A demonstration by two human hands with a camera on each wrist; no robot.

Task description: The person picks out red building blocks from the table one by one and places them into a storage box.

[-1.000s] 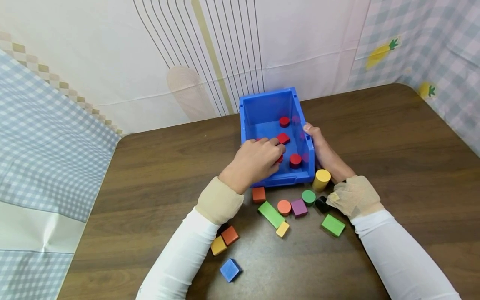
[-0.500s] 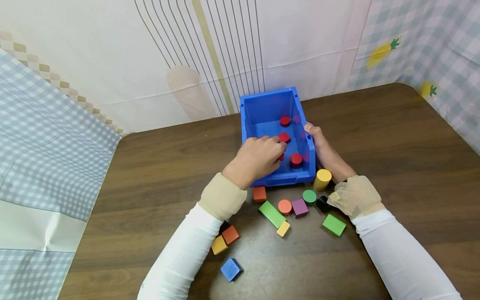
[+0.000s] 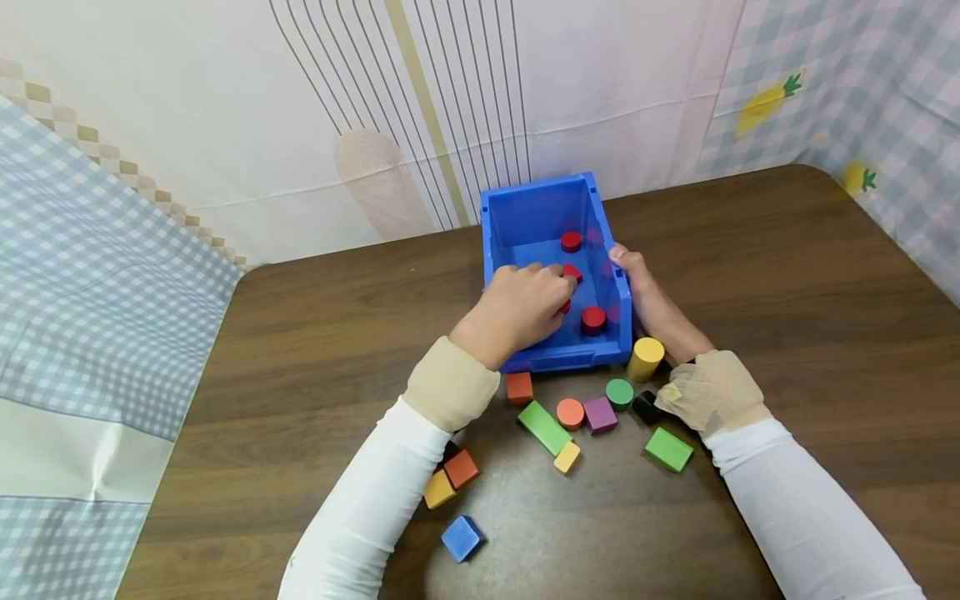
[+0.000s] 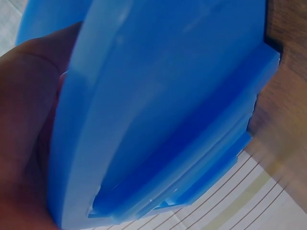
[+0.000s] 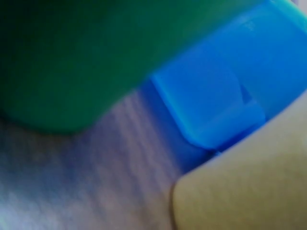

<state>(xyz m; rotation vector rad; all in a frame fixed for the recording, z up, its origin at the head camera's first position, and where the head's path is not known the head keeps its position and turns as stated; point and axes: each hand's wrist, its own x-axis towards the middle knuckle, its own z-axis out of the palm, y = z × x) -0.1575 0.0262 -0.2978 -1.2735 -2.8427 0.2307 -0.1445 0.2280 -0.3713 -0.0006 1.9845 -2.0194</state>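
Observation:
A blue plastic bin [image 3: 566, 360] stands at the back of the table with red blocks inside. My left hand [image 3: 517, 308] reaches down into it, fingers curled, with a red block [image 3: 565, 307] showing at the thumb side; the fingertips are hidden. A flat red block [image 3: 572, 272] lies just beyond the fingers, a red disc [image 3: 571, 242] near the back wall and a red cylinder [image 3: 592, 321] near the front. My right hand [image 3: 651, 300] grips the bin's right wall, thumb on the rim. In the left wrist view, the bin wall [image 4: 182, 81] stands beside the left hand [image 4: 29, 120].
Before the bin lie a yellow cylinder [image 3: 646, 359], a green cylinder [image 3: 619, 394], a purple cube [image 3: 600, 415], an orange disc [image 3: 571, 413], an orange cube [image 3: 519, 388] and green blocks [image 3: 669, 450]. Near the left forearm are a blue cube [image 3: 462, 538] and a yellow cube [image 3: 438, 489].
My left hand has moved slightly deeper and rightward in the bin, and the red block at its thumb has moved along. The right hand and bin have stayed in place.

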